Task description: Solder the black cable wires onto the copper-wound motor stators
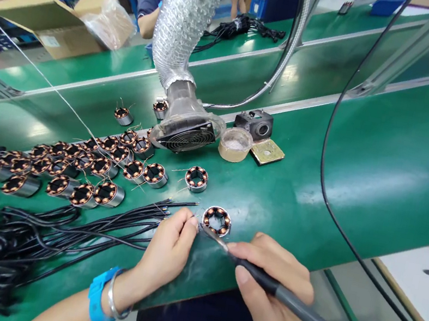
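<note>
My right hand (275, 287) grips a soldering iron (297, 305) by its dark handle. Its metal tip reaches the left edge of a motor stator (217, 221) with copper windings, which sits on the green bench. Close to that tip, my left hand (170, 244) is closed in a pinch; a thin wire end shows by its fingertips, but what the fingers hold is mostly hidden. Left of this hand lie black cables (116, 223) with stripped ends. Another stator (196, 179) stands just behind the one at the tip.
Several stators (109, 194) are grouped at the left. A fume extractor hood (191, 128) hangs over the bench on a foil duct. Beside it are a round tub (235, 145), a yellow sponge tray (267, 151) and a black holder (255, 122). A co-worker (151, 0) is across the bench.
</note>
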A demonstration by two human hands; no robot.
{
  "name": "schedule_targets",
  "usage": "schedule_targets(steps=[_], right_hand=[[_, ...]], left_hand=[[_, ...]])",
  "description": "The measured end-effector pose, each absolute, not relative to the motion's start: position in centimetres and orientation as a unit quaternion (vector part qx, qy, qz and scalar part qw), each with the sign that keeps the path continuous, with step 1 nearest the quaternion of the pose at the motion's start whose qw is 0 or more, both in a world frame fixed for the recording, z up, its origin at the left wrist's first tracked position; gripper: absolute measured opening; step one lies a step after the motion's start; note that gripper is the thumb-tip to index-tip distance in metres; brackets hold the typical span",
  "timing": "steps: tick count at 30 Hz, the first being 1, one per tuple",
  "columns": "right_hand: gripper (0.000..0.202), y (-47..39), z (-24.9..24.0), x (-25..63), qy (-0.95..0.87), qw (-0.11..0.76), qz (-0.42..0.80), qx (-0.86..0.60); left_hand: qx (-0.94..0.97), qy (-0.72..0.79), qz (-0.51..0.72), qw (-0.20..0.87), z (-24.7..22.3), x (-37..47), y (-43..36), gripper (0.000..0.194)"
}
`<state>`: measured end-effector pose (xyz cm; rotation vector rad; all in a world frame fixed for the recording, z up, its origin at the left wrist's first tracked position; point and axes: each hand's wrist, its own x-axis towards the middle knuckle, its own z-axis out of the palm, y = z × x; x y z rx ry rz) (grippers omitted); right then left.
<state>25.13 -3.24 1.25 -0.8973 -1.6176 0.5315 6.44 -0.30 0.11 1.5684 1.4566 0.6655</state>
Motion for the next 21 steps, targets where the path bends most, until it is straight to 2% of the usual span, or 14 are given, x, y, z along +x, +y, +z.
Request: schedule_targets(steps=[21], right_hand=[[0.028, -2.90, 1.40, 25.66, -0.659, 0.606, 0.225, -0.384]], left_hand=[[0.631, 0.589, 0.263, 0.431, -0.07, 6.25, -0.31, 0.032]])
